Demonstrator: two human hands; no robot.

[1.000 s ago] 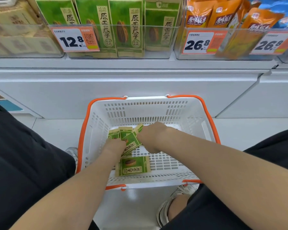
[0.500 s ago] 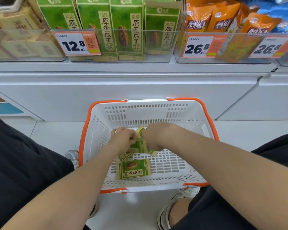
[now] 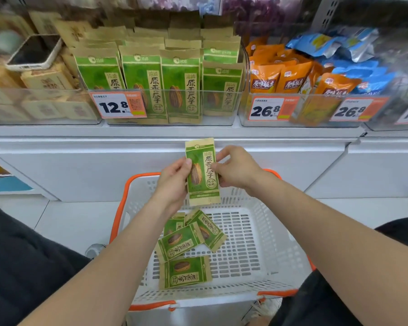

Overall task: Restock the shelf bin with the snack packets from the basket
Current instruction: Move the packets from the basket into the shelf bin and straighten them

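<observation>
Basket [image 3: 272, 234] is nearest, a few loose green packets [image 3: 183, 245] lying flat and overlapping on its bottom. Above it one packet [image 3: 203, 177] is in the air, upright, label to cam, between basket and shelf.

Left grip [image 3: 173, 184] pinches its left edge, thumb on the front. Right grip [image 3: 236, 171] pinches the right edge w/ fingertips. Both are light edge pinches, no full wrap.

Risks, imo:
1. Handoff to one grip: pkt looks thin and slick, so an edge pinch may slip and it drops back in the basket or outside it.
2. Shelf bin [image 3: 231, 111] w/ matching green packs [image 3: 141, 83] looks tight at the front row. Shoving in low could buckle the pkt or tip a front pack over the clear wall. Prob needs a drop-in from the top.
3. Wrong slot: orange packs [image 3: 280, 78] sit just beside on the right, and the clear divider is easy to miss.
4. Phone [image 3: 34, 52] lies on boxes in the left bin, so a wide arm swing could knock it.
</observation>
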